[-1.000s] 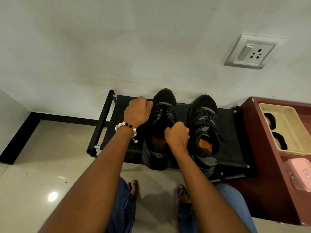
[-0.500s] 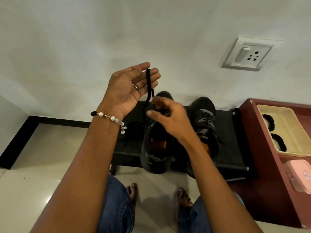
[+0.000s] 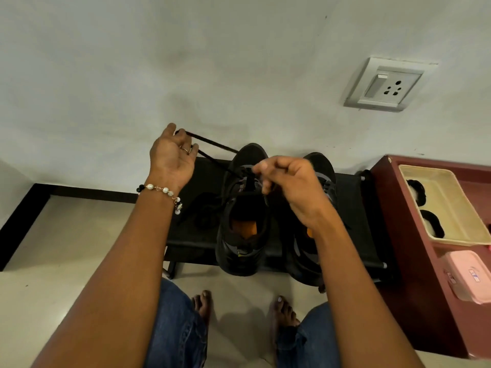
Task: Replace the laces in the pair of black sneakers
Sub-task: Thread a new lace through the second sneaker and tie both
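Two black sneakers sit side by side on a low black fabric shoe rack (image 3: 353, 208) against the pale wall, toes pointing at the wall. The left black sneaker (image 3: 244, 224) shows an orange insole in its open mouth; the right black sneaker (image 3: 318, 168) is mostly hidden behind the right forearm.

The left hand (image 3: 171, 158) is lifted to the left of the left shoe, palm up, fingers curled over a thin black flat lace (image 3: 212, 143). Two strands of that lace run taut from those fingers, rightward and nearer, to the eyelets of the left shoe. A beaded bracelet (image 3: 159, 189) of white and black beads hangs at that wrist, and a ring sits on one finger.

The right hand (image 3: 289, 184) hovers over the tongue of the left shoe, fingertips (image 3: 259, 170) pinched together on the lace right at the top eyelets.

On the far wall to the right there is a white switch and socket plate (image 3: 385, 85). At the right edge stands a maroon cabinet (image 3: 414, 235) holding a cream plastic tray (image 3: 451, 208) and, nearer, a pink box (image 3: 467, 274). Bare feet and blue jeans show on the shiny tiled floor (image 3: 66, 248).
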Demonstrator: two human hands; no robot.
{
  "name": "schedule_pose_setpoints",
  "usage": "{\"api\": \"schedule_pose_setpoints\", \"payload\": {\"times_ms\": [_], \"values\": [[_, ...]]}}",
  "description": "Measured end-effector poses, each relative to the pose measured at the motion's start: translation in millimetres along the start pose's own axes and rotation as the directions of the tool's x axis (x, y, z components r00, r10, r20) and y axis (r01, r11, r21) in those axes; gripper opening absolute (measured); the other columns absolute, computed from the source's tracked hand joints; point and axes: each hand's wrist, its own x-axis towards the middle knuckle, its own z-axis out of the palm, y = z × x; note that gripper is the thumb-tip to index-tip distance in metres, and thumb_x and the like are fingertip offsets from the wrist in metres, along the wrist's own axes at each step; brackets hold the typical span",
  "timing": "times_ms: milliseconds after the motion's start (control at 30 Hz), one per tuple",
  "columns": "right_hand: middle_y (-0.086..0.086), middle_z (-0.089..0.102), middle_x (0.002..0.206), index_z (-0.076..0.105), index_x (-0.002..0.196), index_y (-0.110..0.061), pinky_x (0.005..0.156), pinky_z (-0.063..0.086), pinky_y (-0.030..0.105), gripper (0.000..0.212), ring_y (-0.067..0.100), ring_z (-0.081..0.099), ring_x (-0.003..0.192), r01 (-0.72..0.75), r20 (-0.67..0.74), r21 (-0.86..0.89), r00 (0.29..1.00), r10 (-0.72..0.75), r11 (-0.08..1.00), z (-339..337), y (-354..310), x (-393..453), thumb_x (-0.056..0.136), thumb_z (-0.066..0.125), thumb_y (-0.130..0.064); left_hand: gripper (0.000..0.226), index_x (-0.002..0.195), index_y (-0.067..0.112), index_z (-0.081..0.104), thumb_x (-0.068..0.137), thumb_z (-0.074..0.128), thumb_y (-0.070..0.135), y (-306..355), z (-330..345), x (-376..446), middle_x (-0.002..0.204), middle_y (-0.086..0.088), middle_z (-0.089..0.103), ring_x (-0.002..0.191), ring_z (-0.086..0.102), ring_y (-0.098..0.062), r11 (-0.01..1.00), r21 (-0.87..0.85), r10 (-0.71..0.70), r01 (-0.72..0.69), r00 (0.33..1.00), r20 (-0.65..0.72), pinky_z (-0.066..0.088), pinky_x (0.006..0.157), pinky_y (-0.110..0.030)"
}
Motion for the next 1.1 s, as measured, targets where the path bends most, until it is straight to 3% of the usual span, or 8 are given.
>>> {"api": "schedule_pose_setpoints", "payload": {"times_ms": [133,233,333,433,567,900,967,1100], "values": [[0.002,0.052,0.061,0.069,0.086,-0.005,0.055,0.039,0.023,0.021,0.011,0.042,0.055,0.077,-0.210,0.239,0.977,-0.026,0.968,-14,-5,3,0.097,0.056,-0.018,0.050,0.146,0.018,0.039,0.098,0.046,0.003,-11,-1,1,0.104,0.002,0.061,0.091,0.064,-0.015,0.874,0.485,0.008,-0.013,1.000,0.012,0.049,0.098,-0.038],[0.000,0.044,0.055,0.070,0.090,-0.005,0.050,0.033,0.022,0.023,0.009,0.036,0.051,0.046,-0.221,0.081,0.975,-0.027,0.996,-12,0,5,0.099,0.056,-0.021,0.031,0.128,0.023,0.060,0.097,0.056,0.021,-18,2,-9,0.093,0.003,0.068,0.080,0.065,-0.013,0.404,0.897,0.088,-0.178,0.984,0.156,0.053,0.081,-0.031],[-0.004,0.042,0.051,0.070,0.090,-0.006,0.047,0.031,0.017,0.022,0.005,0.034,0.046,0.012,-0.175,-0.076,0.984,-0.026,0.997,-2,4,7,0.099,0.056,-0.020,0.029,0.120,0.041,0.065,0.090,0.063,0.040,-24,14,-18,0.100,0.009,0.056,0.098,0.053,-0.011,0.067,0.859,0.129,-0.507,0.858,0.497,0.041,0.099,-0.034],[-0.007,0.041,0.047,0.070,0.085,-0.008,0.044,0.029,0.015,0.021,0.004,0.033,0.043,0.012,-0.113,-0.127,0.993,-0.026,0.992,4,4,8,0.098,0.057,-0.019,0.021,0.110,0.053,0.065,0.090,0.061,0.045,-32,25,-23,0.115,0.009,0.057,0.118,0.040,-0.016,0.095,0.758,-0.019,-0.645,0.761,0.649,0.032,0.102,-0.035],[-0.004,0.044,0.049,0.072,0.083,-0.010,0.044,0.031,0.016,0.021,0.006,0.035,0.045,-0.047,-0.136,-0.169,0.990,0.024,0.984,-1,6,8,0.096,0.061,-0.023,0.022,0.076,0.052,0.066,0.087,0.069,0.032,-36,25,-23,0.106,0.006,0.057,0.117,0.045,-0.024,0.181,0.779,-0.003,-0.601,0.791,0.611,0.037,0.104,-0.047],[0.005,0.068,0.076,0.068,0.089,-0.015,0.057,0.048,0.015,0.020,0.008,0.060,0.061,-0.167,-0.258,-0.191,0.959,0.115,0.967,-17,23,16,0.097,0.055,-0.003,0.022,0.104,0.024,0.073,0.090,0.066,0.037,-22,4,-10,0.124,-0.010,0.050,0.123,0.038,-0.036,-0.246,0.963,0.424,-0.112,0.881,0.211,0.037,0.096,-0.048],[0.007,0.071,0.078,0.068,0.091,-0.014,0.060,0.050,0.019,0.018,0.012,0.065,0.065,-0.136,-0.240,-0.216,0.967,0.083,0.967,-13,25,18,0.096,0.056,-0.002,0.028,0.114,0.029,0.069,0.087,0.068,0.037,-26,9,-14,0.128,-0.003,0.049,0.125,0.038,-0.029,-0.280,0.914,0.329,-0.293,0.866,0.378,0.034,0.099,-0.040],[0.010,0.074,0.077,0.065,0.087,-0.012,0.061,0.054,0.026,0.006,0.024,0.072,0.069,-0.073,-0.255,-0.167,0.966,0.029,0.983,-4,25,22,0.090,0.067,-0.007,0.035,0.120,0.025,0.068,0.086,0.072,0.020,-40,26,-29,0.120,0.004,0.064,0.114,0.056,-0.009,0.062,0.728,-0.019,-0.683,0.729,0.685,0.037,0.096,-0.015]]}}
